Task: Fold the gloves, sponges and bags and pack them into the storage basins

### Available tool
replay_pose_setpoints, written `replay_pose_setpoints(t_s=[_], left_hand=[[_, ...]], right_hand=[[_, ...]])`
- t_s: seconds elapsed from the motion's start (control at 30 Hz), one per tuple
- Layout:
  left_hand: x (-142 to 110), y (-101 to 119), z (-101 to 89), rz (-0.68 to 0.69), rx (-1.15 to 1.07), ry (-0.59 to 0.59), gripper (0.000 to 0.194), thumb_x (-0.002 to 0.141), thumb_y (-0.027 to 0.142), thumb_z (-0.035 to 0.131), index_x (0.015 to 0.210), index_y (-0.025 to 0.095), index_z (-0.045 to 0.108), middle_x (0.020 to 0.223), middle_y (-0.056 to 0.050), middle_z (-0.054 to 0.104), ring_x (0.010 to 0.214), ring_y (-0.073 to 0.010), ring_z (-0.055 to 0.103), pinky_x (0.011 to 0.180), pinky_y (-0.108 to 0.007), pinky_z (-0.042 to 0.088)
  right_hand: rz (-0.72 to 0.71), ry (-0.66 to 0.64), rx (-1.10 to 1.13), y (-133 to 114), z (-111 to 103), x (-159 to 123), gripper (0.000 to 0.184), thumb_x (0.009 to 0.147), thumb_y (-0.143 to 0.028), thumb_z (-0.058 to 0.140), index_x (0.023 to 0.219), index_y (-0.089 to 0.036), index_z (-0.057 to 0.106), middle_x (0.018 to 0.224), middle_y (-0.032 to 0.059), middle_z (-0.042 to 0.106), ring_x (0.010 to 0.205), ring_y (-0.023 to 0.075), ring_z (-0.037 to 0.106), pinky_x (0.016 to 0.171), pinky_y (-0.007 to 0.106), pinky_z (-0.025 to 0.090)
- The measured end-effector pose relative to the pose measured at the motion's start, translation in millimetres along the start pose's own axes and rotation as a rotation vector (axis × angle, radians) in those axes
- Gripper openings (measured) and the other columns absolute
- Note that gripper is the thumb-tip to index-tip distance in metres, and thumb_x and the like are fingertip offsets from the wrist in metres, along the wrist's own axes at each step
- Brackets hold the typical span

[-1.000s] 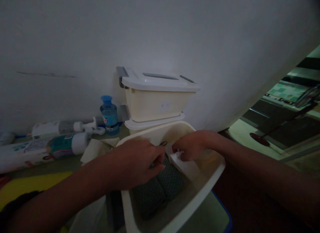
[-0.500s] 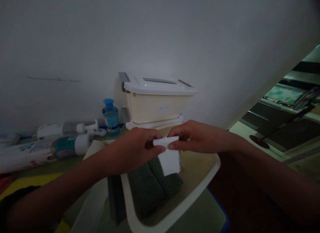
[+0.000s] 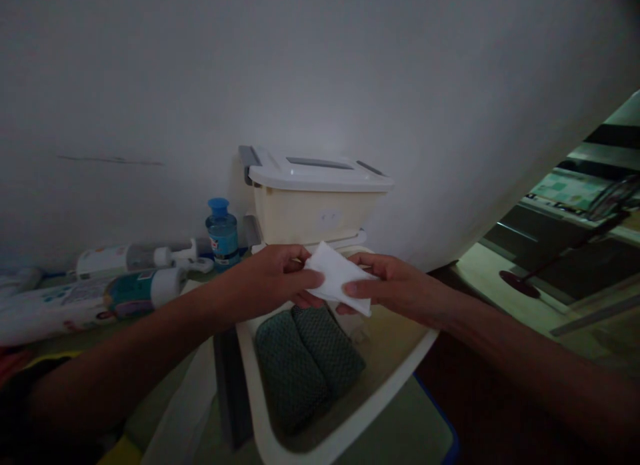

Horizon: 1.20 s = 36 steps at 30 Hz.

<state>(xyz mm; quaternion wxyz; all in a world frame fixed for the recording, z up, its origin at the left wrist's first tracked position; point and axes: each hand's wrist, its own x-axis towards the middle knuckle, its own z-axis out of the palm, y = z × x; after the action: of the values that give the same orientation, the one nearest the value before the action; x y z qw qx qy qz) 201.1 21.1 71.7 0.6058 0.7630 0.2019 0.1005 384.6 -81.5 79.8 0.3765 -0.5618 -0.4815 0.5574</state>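
Both my hands hold a small white folded cloth point(image 3: 336, 278) in the air above an open cream plastic bin point(image 3: 395, 378). My left hand point(image 3: 273, 278) pinches the cloth's left edge with thumb and fingers closed. My right hand point(image 3: 395, 288) grips its right side, thumb on top and fingers under it. Inside the bin, just below my hands, lie two rolled dark green textured cloths point(image 3: 305, 362) side by side.
Two stacked cream lidded boxes point(image 3: 315, 202) stand against the white wall behind the bin. A blue bottle point(image 3: 223, 232) and several bottles lying on their sides point(image 3: 125, 278) are at the left. A doorway to a tiled floor point(image 3: 575, 205) opens at the right.
My hands reached into the bin, lifted the white cloth out, and now hold it higher and flatter between them. The camera view shifted slightly.
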Motion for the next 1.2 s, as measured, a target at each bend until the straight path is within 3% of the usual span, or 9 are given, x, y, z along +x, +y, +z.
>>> replay_pose_setpoints(t_s=[0.07, 0.17, 0.23, 0.37, 0.5, 0.7, 0.87, 1.03, 1.2], left_hand=[[1.8, 0.0, -0.2, 0.001, 0.011, 0.015, 0.027, 0.077, 0.029, 0.054, 0.099, 0.012, 0.055, 0.097, -0.011, 0.069, 0.087, -0.0213, 0.066, 0.074, -0.032, 0.052], [2.0, -1.5, -1.3, 0.017, 0.055, 0.072, 0.027, 0.073, 0.028, 0.060, 0.095, 0.014, 0.056, 0.093, -0.008, 0.069, 0.084, -0.0196, 0.065, 0.072, -0.030, 0.050], [0.4, -2.4, -2.5, 0.011, 0.011, 0.024, 0.027, 0.071, 0.026, 0.063, 0.095, 0.016, 0.056, 0.089, -0.004, 0.070, 0.079, -0.0170, 0.065, 0.071, -0.028, 0.048], [-3.4, -1.6, -3.3, -0.008, -0.130, -0.066, 0.025, 0.068, 0.018, 0.067, 0.089, 0.017, 0.055, 0.090, 0.000, 0.069, 0.080, -0.0138, 0.064, 0.072, -0.025, 0.046], [-3.4, -0.3, -1.8, 0.010, -0.156, -0.063, 0.031, 0.063, 0.013, 0.069, 0.088, 0.018, 0.051, 0.088, 0.001, 0.066, 0.078, -0.0139, 0.063, 0.071, -0.026, 0.047], [-3.5, 1.2, 1.2, 0.041, -0.091, -0.056, 0.035, 0.062, 0.013, 0.068, 0.090, 0.018, 0.048, 0.087, 0.000, 0.066, 0.081, -0.0165, 0.063, 0.072, -0.028, 0.048], [-8.4, 2.1, 9.3, 0.056, 0.240, -0.001, 0.031, 0.070, 0.023, 0.065, 0.095, 0.019, 0.047, 0.088, -0.003, 0.067, 0.077, -0.0186, 0.064, 0.066, -0.029, 0.048], [-13.8, -3.1, 19.0, 0.204, 0.723, 0.060, 0.022, 0.079, 0.023, 0.054, 0.100, 0.016, 0.054, 0.094, -0.008, 0.066, 0.084, -0.0213, 0.061, 0.074, -0.033, 0.047], [-16.3, -8.3, 23.3, 0.236, 0.970, -0.020, 0.020, 0.084, 0.024, 0.048, 0.097, 0.018, 0.062, 0.093, -0.010, 0.068, 0.082, -0.0247, 0.062, 0.072, -0.035, 0.045]], right_hand=[[-0.024, 0.045, -0.056, -2.6, -4.1, -3.6, 0.028, 0.075, -0.025, 0.068, 0.099, -0.016, 0.058, 0.078, 0.0000, 0.063, 0.063, 0.0092, 0.057, 0.063, 0.025, 0.045], [-0.047, 0.010, -0.234, -7.4, -7.9, -6.8, 0.019, 0.075, -0.024, 0.069, 0.090, -0.016, 0.061, 0.071, -0.0020, 0.062, 0.061, 0.0086, 0.055, 0.060, 0.023, 0.043], [-0.042, -0.004, -0.282, -8.9, -8.8, -7.3, 0.016, 0.073, -0.023, 0.071, 0.084, -0.016, 0.062, 0.067, -0.0032, 0.061, 0.060, 0.0080, 0.054, 0.057, 0.021, 0.042], [-0.083, 0.040, -0.032, -6.6, -9.4, -7.0, 0.019, 0.070, -0.020, 0.073, 0.086, -0.016, 0.064, 0.077, -0.0022, 0.064, 0.064, 0.0062, 0.055, 0.058, 0.017, 0.043], [-0.074, -0.048, 0.194, -3.6, -7.0, -8.7, 0.020, 0.078, -0.022, 0.068, 0.096, -0.016, 0.064, 0.097, 0.0030, 0.066, 0.083, 0.0096, 0.061, 0.076, 0.022, 0.050], [-0.041, -0.038, 0.214, -3.0, -1.9, -6.3, 0.022, 0.077, -0.023, 0.068, 0.096, -0.014, 0.061, 0.093, 0.0052, 0.067, 0.081, 0.0123, 0.065, 0.076, 0.029, 0.056], [-0.061, -0.065, -0.020, -6.5, -11.6, -1.6, 0.024, 0.076, -0.022, 0.068, 0.097, -0.015, 0.058, 0.089, 0.0031, 0.067, 0.080, 0.0121, 0.065, 0.072, 0.026, 0.054], [-0.094, -0.262, -0.525, -18.8, -32.4, 1.5, 0.014, 0.084, -0.020, 0.057, 0.097, -0.017, 0.056, 0.087, 0.0009, 0.064, 0.078, 0.0132, 0.061, 0.072, 0.028, 0.050], [-0.018, -0.447, -1.030, -23.9, -36.5, 12.6, 0.024, 0.082, -0.012, 0.056, 0.105, -0.014, 0.060, 0.095, 0.0054, 0.064, 0.085, 0.0161, 0.058, 0.076, 0.029, 0.046]])
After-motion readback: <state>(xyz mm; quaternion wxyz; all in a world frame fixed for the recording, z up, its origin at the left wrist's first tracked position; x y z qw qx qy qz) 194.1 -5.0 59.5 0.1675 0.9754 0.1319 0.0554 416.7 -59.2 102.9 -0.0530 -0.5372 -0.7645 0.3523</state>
